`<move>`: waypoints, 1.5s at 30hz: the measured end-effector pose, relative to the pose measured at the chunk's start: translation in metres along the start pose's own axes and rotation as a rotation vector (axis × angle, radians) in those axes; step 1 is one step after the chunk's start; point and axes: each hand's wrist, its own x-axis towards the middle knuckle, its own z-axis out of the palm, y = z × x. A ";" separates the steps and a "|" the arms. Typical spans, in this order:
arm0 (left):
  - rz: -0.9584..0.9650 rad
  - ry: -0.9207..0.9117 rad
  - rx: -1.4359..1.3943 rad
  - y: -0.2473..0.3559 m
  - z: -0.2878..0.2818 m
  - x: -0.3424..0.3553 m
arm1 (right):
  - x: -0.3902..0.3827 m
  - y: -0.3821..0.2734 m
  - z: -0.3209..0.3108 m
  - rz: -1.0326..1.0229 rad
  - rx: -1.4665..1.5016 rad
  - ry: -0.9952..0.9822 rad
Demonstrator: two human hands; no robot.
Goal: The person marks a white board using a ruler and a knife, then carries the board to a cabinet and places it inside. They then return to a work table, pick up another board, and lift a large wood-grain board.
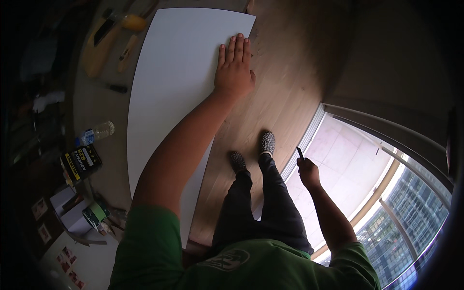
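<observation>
A long white board (174,77) lies lengthwise on a work surface at my left, its near end hidden under my arm. My left hand (234,67) rests flat on the board near its right edge, palm down, fingers stretched out. Down by the balcony doorway, my right hand (307,170) is closed around a slim dark tool (300,153), perhaps a cutter; its exact kind is hard to make out. That hand is held apart from the board, to the right of my legs.
Tools (126,52), a plastic bottle (103,130) and a black-and-yellow tin (82,164) sit left of the board, with assorted items lower left. Wooden floor (285,77) runs under my feet. A glass door frame (314,125) borders a balcony with railing at right.
</observation>
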 end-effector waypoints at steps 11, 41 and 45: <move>0.077 0.120 -0.174 -0.026 0.021 0.134 | 0.007 0.045 -0.028 0.060 0.042 0.059; -0.035 -0.117 -0.024 0.003 -0.018 -0.089 | 0.011 0.068 -0.023 0.092 0.270 0.065; -0.157 -0.175 -0.009 -0.001 -0.027 -0.223 | 0.014 0.055 -0.029 0.059 0.235 0.005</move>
